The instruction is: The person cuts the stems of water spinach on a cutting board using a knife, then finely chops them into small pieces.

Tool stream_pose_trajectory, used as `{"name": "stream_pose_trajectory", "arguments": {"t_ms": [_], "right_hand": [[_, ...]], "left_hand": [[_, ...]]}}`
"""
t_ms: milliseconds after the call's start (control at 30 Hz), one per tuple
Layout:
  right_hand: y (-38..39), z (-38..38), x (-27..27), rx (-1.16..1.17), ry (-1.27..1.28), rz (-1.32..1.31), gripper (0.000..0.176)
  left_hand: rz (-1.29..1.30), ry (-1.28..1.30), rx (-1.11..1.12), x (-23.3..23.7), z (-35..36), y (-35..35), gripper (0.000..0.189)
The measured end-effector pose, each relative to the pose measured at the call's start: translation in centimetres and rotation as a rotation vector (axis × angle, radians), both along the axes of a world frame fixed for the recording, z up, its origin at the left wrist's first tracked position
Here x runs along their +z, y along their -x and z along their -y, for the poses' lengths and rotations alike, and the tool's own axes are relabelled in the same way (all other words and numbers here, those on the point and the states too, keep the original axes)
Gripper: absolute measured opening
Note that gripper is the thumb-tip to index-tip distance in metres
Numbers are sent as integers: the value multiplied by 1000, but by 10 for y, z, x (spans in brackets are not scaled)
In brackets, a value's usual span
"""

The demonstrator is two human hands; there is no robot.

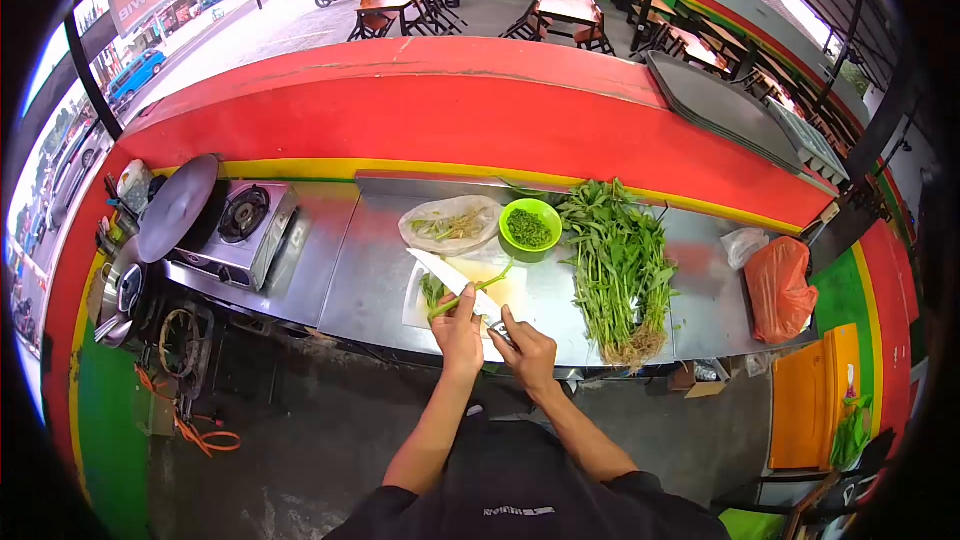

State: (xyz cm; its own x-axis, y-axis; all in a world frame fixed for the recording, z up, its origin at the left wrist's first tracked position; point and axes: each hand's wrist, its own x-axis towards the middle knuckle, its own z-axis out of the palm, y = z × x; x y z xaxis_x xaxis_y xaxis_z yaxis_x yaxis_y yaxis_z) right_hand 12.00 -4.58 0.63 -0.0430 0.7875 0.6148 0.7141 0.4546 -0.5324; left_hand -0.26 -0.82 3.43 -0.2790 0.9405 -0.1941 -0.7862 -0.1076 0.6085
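Note:
My left hand point(460, 338) is closed around a green vegetable stalk point(492, 281), with some leaves hanging at its left. In my right hand point(526, 350) is a kitchen knife point(446, 273), its broad blade pointing up and to the left across the stalk. Both hands are over the near edge of a white cutting board point(515, 292). Behind the board stands a lime-green bowl point(556, 252) of chopped greens. Left of the bowl lies a clear plastic bag point(462, 208) with stalk trimmings. A large bunch of leafy greens point(618, 265) lies to the right, roots towards me.
A gas stove point(225, 260) with a large wok lid point(180, 208) leaning on it is at the left end of the steel counter point(345, 285). An orange plastic bag point(778, 290) sits at the right end. A red wall point(400, 115) rises behind, with stacked trays point(715, 105) on top.

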Motion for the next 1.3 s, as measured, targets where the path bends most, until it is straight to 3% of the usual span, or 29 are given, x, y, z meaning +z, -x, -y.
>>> {"name": "stream_pose_trajectory", "arguments": {"t_ms": [433,1300], "right_hand": [[-8,4,0,-16,-6,52,55],[-25,-1,-1,-31,-41,-4,57]], "left_hand": [[12,-7,87,-9,-1,6,17],[-48,-13,53,-8,8,10,18]]}}
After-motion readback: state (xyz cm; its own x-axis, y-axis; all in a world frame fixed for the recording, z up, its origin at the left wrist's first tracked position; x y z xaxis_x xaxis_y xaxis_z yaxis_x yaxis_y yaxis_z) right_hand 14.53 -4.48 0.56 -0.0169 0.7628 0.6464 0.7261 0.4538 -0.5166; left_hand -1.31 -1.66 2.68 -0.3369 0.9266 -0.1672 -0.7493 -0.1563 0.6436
